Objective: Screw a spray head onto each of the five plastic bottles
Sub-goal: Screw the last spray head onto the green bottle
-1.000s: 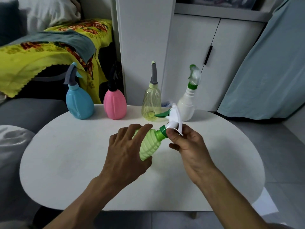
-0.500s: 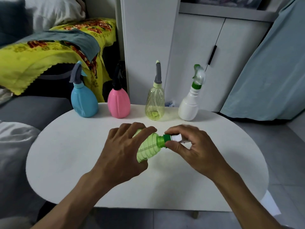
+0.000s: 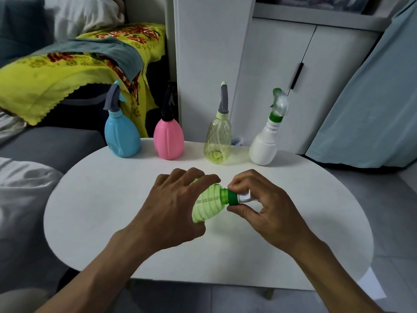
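Observation:
A ribbed light green bottle [image 3: 208,205] lies tilted above the middle of the white oval table [image 3: 101,199], neck pointing right. My left hand [image 3: 173,206] wraps its body. My right hand [image 3: 264,204] pinches the dark green collar of the white spray head [image 3: 237,197] at the neck; most of the head is hidden inside that hand. Along the table's far edge stand a blue bottle [image 3: 123,137], a pink bottle [image 3: 168,140], a clear yellow bottle [image 3: 217,143] and a white bottle [image 3: 264,146], each upright with a spray head on top.
A grey sofa [image 3: 45,150] with a yellow patterned blanket [image 3: 56,73] lies to the left. White cabinet doors [image 3: 270,75] rise behind the table. A pale blue curtain [image 3: 372,98] hangs at the right. Grey floor tiles show around the table.
The spray head's trigger stood up in plain sight one second ago; it has turned down into my right hand. The bottle stayed in my left hand, tilted a little flatter.

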Demonstrator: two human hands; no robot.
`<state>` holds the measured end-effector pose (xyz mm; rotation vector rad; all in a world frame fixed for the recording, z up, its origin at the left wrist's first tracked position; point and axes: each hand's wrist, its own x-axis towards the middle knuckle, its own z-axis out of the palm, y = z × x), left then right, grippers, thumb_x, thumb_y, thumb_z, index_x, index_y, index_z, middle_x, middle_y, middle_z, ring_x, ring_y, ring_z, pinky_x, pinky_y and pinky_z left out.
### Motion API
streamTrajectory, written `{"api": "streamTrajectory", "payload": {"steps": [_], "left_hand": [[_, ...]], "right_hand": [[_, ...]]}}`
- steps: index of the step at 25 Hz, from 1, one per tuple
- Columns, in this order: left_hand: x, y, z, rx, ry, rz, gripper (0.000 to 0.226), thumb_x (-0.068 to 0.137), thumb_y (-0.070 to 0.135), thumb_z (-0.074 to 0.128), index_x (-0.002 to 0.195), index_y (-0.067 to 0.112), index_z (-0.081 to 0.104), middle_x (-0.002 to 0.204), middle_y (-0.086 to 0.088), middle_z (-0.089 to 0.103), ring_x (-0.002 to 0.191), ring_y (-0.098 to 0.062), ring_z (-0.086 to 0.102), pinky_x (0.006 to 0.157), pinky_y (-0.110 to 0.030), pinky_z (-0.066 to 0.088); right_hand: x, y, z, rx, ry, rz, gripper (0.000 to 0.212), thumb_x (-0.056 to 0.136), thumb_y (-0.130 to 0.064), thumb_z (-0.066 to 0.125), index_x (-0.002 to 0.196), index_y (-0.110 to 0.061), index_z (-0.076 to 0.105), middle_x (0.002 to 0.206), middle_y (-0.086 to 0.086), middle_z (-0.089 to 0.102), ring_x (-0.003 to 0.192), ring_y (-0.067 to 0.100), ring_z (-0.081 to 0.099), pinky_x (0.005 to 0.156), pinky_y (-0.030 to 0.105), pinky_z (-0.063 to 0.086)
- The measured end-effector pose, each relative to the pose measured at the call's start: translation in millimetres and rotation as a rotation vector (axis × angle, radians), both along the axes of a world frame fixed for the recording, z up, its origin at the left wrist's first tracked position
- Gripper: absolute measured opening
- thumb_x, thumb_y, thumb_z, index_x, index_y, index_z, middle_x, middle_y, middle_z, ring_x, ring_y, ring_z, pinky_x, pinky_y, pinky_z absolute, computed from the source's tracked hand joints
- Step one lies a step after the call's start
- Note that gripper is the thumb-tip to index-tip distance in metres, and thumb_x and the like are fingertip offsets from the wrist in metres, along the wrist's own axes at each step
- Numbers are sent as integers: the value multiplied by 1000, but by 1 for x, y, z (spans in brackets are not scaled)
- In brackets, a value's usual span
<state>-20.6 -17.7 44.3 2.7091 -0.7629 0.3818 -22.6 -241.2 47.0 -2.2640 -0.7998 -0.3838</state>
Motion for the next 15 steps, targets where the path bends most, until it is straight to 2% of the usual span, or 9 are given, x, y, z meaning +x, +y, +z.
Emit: {"api": "streamTrajectory", "payload": {"steps": [2,5,8,10,13,15], "left_hand": [[-2,1,4,23,-69,3,86,56,39,81,133,34,43,122,1,62,104,-27,58,82,-45,51],[-6,2,8,53,-153,12,89,52,33,83,132,30,45,122,-3,63,104,-32,60,81,-48,51],[-9,0,8,84,-195,28,89,51,30,84,132,28,45,123,-6,63,105,-34,59,82,-50,50],[-9,-3,6,115,-207,39,89,51,29,85,131,27,46,124,-7,63,105,-36,59,83,-50,49],[-7,-3,4,127,-191,64,88,52,30,85,132,27,48,125,-8,62,106,-36,59,85,-49,49],[-5,-3,5,122,-189,74,89,52,31,84,133,27,48,126,-7,62,107,-36,58,85,-49,48]], "right_hand": [[-1,2,1,68,72,1,29,81,-24,77,102,-12,62,104,-10,62,97,9,60,79,12,49],[-5,5,7,179,223,0,27,82,-40,70,102,-30,56,98,-27,62,94,3,63,72,8,49],[-4,6,9,224,262,-1,22,83,-49,63,99,-38,52,102,-22,62,82,7,70,66,22,60],[-4,6,6,229,297,-9,22,84,-49,63,100,-38,53,102,-20,62,81,9,70,67,32,62],[-4,8,3,223,300,0,35,84,-34,75,109,-37,50,107,-27,59,90,5,65,71,18,57],[-3,8,3,266,322,-6,38,83,-33,77,107,-36,48,106,-25,58,93,11,65,73,26,60]]}}
